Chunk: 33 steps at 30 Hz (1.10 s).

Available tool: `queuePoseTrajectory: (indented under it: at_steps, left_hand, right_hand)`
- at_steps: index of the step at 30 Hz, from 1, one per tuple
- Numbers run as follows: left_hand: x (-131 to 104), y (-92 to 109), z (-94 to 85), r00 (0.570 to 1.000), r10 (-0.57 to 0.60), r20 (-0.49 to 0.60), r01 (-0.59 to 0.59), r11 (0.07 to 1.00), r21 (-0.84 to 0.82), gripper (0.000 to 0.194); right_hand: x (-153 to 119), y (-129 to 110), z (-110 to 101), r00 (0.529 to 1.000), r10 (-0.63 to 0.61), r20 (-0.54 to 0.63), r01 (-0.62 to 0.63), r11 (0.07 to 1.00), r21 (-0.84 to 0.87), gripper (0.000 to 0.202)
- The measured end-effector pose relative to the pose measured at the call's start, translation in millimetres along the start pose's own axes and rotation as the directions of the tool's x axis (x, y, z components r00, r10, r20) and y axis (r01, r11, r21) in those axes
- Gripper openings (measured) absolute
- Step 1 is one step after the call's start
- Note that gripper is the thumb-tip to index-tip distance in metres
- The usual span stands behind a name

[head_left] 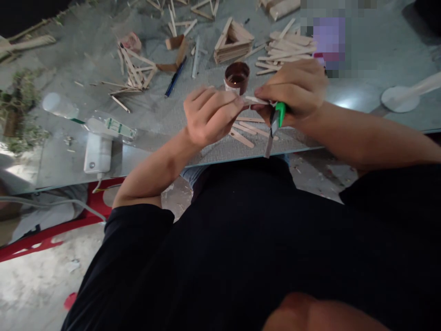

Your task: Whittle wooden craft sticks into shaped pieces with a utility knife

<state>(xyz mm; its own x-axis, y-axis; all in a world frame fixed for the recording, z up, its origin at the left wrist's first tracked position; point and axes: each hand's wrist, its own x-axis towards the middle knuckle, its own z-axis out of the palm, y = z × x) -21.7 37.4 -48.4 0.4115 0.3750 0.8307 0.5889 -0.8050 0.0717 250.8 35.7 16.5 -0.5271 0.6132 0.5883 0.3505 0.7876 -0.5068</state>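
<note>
Being pinched over the table's point(51, 161) near edge: a thin wooden stick point(254, 99), left hand point(210, 115) fingertips pressing one end, right hand point(294, 92) gripping the other plus a green-handled knife point(276, 120). Probably best keeping the blade angled away from the fingers while trimming. Blade tip blurring; cut point hiding behind knuckles. Sitting beyond: brown cup point(237, 78), loose sticks point(285, 50).

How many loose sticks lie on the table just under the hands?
3: one nearest the table edge, one beside it, one just beneath the fingers. The hands may hide more.
</note>
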Motion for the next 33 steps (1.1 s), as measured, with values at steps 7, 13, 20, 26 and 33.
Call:
queuePoseTrajectory:
  at_steps: [7,13,20,26,33]
  left_hand:
    - [-4,-17,3.3,0.991,0.132,0.010,-0.133,0.990,0.041,0.047]
    - [-1,-10,-3.7,0.992,0.017,0.122,-0.018,1.000,0.001,0.049]
    - [14,9,-13.6,0.999,0.003,0.041,-0.008,0.994,0.108,0.044]
    - [13,12,-4.5,0.999,0.053,-0.012,-0.052,0.997,0.058,0.057]
    - [-2,9,6.3,0.996,-0.073,0.055,0.074,0.997,-0.015,0.052]
  right_hand:
    - [-3,-27,4,0.999,0.033,0.014,-0.035,0.957,0.287,0.038]
    - [4,-32,9,0.984,0.111,0.139,-0.172,0.791,0.587,0.046]
    - [13,-29,8,0.927,0.104,0.360,-0.368,0.435,0.822,0.034]
    - [12,-28,11,0.927,0.114,0.356,-0.372,0.379,0.847,0.038]
    - [9,-32,11,0.889,0.150,0.433,-0.458,0.279,0.844,0.039]
